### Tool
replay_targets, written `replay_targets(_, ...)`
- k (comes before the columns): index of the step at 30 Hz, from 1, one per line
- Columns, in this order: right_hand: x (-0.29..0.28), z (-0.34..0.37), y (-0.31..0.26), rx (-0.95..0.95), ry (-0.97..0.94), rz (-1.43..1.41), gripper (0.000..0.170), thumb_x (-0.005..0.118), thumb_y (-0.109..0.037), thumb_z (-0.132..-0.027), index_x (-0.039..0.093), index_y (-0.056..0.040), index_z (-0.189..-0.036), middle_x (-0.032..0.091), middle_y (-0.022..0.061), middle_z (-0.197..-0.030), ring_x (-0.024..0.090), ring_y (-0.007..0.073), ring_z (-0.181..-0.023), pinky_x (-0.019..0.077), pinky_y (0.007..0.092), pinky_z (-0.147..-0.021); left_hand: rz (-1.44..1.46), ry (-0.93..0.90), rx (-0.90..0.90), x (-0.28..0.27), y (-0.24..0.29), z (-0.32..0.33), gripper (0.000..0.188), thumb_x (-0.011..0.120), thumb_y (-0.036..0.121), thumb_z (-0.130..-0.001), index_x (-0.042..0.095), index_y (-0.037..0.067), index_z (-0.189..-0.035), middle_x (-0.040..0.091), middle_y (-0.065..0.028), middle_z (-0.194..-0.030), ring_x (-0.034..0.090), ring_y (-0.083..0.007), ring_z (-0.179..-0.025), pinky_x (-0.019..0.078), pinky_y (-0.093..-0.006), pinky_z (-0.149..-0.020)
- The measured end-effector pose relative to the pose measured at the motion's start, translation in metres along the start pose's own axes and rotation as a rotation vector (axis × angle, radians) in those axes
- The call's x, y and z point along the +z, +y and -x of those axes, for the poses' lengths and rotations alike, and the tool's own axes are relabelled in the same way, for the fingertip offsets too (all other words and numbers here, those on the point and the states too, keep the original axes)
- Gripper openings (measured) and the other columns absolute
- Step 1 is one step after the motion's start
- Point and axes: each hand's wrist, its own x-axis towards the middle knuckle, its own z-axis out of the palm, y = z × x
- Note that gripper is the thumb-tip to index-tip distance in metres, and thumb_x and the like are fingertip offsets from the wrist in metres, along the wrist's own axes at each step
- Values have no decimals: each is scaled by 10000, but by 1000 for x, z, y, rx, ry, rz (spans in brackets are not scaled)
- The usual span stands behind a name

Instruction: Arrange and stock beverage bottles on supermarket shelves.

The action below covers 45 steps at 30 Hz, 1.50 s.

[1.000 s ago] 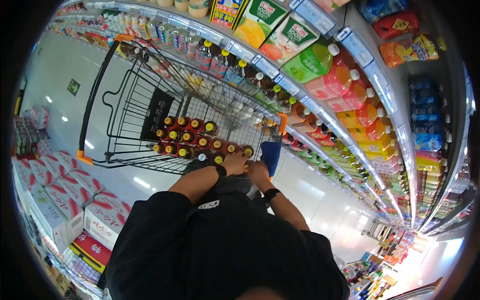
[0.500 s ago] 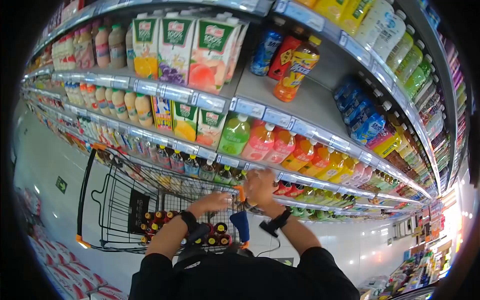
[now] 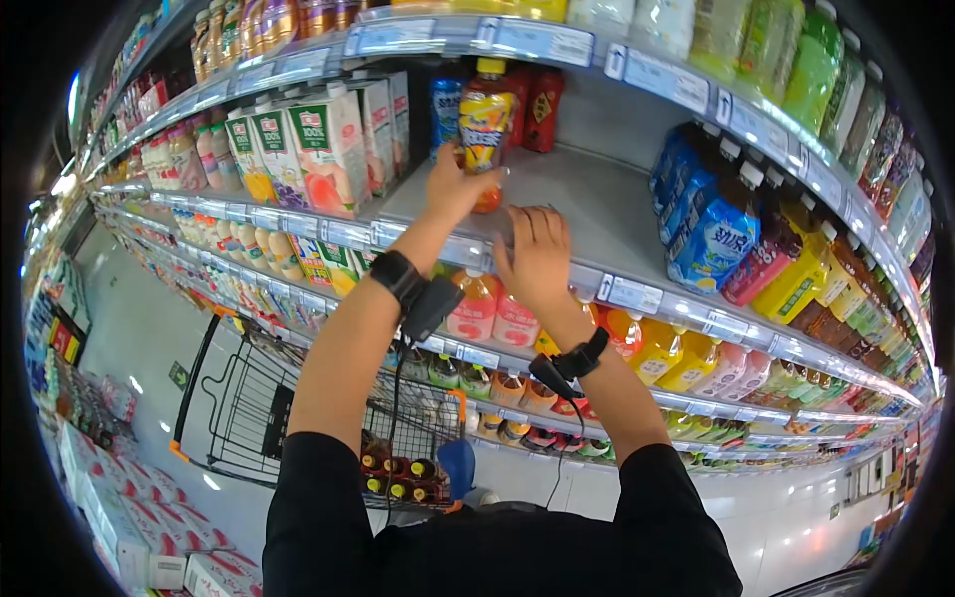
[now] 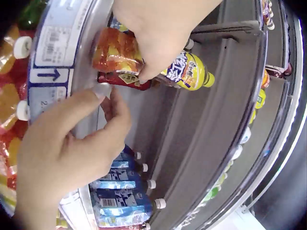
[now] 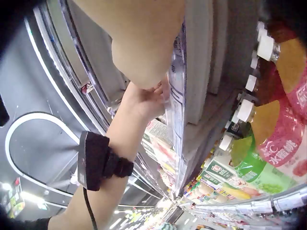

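On the shelf, a yellow-capped bottle of amber drink (image 3: 486, 117) stands upright with a yellow label. My left hand (image 3: 460, 186) is around its lower part, the thumb across the front and the fingers at its left side. The left wrist view shows the same bottle (image 4: 188, 72) with the left thumb lying along it; the other fingers are hidden. To the right, my right hand (image 3: 540, 249) rests at the shelf's front edge, fingers pointing inward and holding nothing visible. Red bottles (image 3: 541, 111) and a blue bottle (image 3: 446, 111) stand behind the amber one.
Juice cartons (image 3: 323, 149) line the left of this shelf, and blue bottle packs (image 3: 718, 234) stand on the right. Price tags (image 3: 637, 294) run along the edge. Below left is a shopping cart (image 3: 239, 398) holding dark bottles (image 3: 398, 478); stacked boxes (image 3: 119, 517) lie beyond.
Both hands have risen from over the cart to the shelf. My left hand has reached the yellow-capped bottle, my right the shelf edge. The head view has turned up toward the shelf.
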Motion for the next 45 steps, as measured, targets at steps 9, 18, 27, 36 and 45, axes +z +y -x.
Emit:
replay_targets(9,-4,4,4,49,176,-278,628,645,-115,-728,368,57,-1264,490,232,-1117,448,400,-1077,354,482,-965,-291,104,167,9,42,28,557,807,286,-619,472,6,-965,594,-225,-912,584,-416,-869,472,-443,-723)
replay_targets(18,-49,8,16,242,175,-403,773,757,-237,-679,381,71,-1280,492,275,-1177,500,391,-1086,394,454,-936,-428,-12,657,3,58,71,518,762,152,-565,525,28,-1008,547,-138,-942,524,-354,-895,415,-440,-765)
replay_targets(27,-155,51,13,-75,148,-191,665,770,-488,-649,600,-41,-1112,653,119,-897,616,272,-707,495,353,-644,-484,245,1137,-28,96,111,392,752,160,-645,616,140,-1012,598,-21,-1009,606,-182,-957,440,-392,-846)
replay_targets(36,-159,86,-12,-86,248,-492,588,526,-561,-842,636,5,-958,555,104,-660,514,236,-561,386,346,-545,-594,100,1129,-97,106,192,220,674,173,-752,609,117,-954,613,-23,-883,605,-161,-797,487,-290,-714)
replay_targets(45,-64,110,-82,244,-420,-689,294,613,-164,-816,629,0,-1060,664,158,-920,651,242,-787,505,326,-724,-724,-212,520,-172,6,269,430,713,259,-608,619,119,-1003,603,-21,-961,577,-190,-946,417,-386,-885)
